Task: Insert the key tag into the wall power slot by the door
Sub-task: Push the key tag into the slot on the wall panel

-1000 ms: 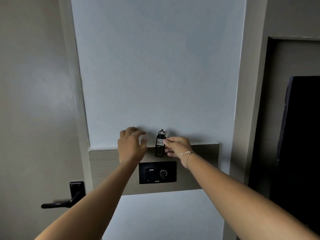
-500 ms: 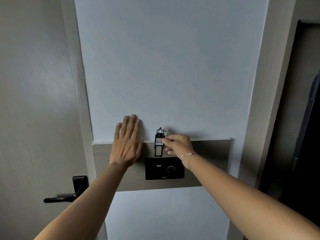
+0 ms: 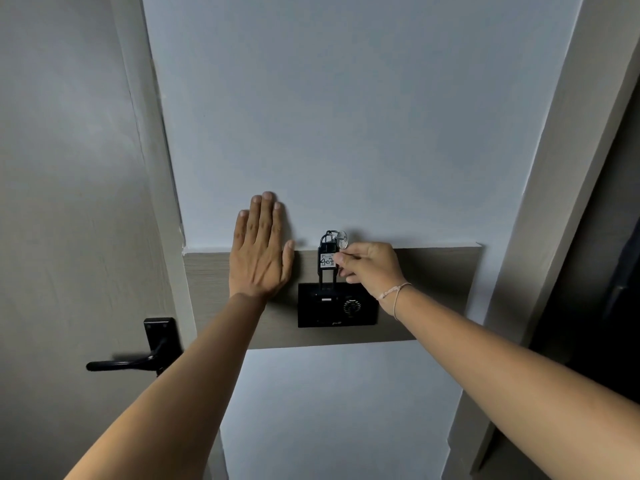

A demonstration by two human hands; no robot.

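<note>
Pale blue-grey wall (image 3: 346, 116) above and below the left hand (image 3: 258, 251), wood-grain panel strip (image 3: 443, 292) running across behind both hands, grey door (image 3: 69, 202) left of the left hand, black lever door handle (image 3: 135, 358) below-left of it, dark opening (image 3: 606, 271) far right of the right hand (image 3: 369, 268).

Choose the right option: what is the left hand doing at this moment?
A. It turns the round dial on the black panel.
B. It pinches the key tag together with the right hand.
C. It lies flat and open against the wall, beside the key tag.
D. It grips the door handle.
C: the left hand lies flat with fingers spread on the wall, left of the key tag, which only the right hand pinches.
</note>
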